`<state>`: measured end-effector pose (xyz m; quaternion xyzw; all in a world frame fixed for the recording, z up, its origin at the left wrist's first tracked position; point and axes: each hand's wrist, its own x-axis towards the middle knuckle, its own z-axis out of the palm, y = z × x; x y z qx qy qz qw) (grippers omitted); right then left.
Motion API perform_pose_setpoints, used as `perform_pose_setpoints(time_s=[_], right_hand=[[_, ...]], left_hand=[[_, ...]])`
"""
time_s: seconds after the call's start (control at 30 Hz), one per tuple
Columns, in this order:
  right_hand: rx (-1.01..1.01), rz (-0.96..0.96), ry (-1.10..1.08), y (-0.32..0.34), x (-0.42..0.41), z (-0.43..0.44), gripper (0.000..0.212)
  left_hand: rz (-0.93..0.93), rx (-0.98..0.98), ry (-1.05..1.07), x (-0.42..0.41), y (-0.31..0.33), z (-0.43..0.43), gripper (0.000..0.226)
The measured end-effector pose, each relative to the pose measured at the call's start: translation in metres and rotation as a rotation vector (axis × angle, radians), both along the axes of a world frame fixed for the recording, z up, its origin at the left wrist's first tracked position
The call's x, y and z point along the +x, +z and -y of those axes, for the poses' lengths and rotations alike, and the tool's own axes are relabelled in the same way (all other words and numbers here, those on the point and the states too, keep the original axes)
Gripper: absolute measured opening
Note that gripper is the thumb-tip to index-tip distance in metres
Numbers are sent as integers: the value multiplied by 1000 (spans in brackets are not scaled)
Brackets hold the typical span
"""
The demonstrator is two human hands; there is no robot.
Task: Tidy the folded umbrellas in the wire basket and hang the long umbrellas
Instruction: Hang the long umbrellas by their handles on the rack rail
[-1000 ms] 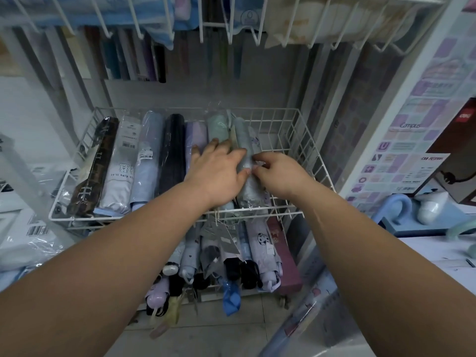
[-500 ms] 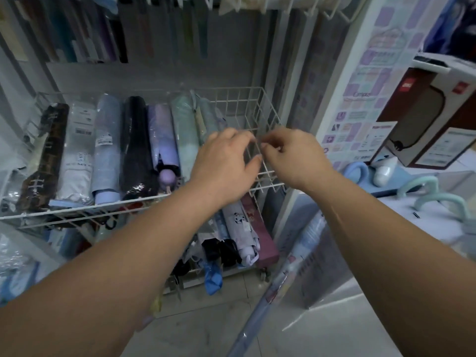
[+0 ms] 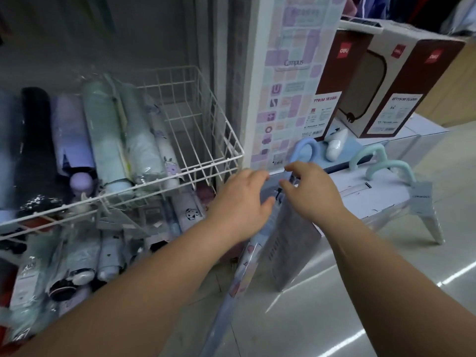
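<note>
Both hands are leaving the wire basket (image 3: 233, 140) at left, where the folded umbrellas (image 3: 103, 132) are lying in a row, so hanging is starting. At centre frame, the right hand (image 3: 309, 194) is narrowing its grip around the long umbrella (image 3: 288, 228) below its blue hook. The left hand (image 3: 242, 202) is curling beside the sleeve, and I cannot tell whether it is holding.

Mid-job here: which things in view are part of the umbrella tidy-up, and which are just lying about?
Job:
wire basket
folded umbrellas in it
blue-handled long umbrella, with the left hand and right hand at it
teal-handled long umbrellas

Lying about:
brown boxes
Campus poster
white gadget
</note>
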<state>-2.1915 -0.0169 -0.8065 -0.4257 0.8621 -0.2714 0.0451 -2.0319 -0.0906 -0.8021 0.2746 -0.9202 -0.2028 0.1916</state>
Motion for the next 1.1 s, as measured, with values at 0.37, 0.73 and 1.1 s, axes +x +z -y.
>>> perform_pose_setpoints(time_s=[0.37,0.73,1.1], right_hand=[[-96,68,1,-55,-16,3,60],[-109,41,28,-68,-15,4,65],[-434,222,-9,-56,1,-1,75]], left_hand=[[257,230,21,-27,-89,5,80],[158,503,-4,-24,-119,-11,101],[-59,600,-16,-10,-103,-14,97]])
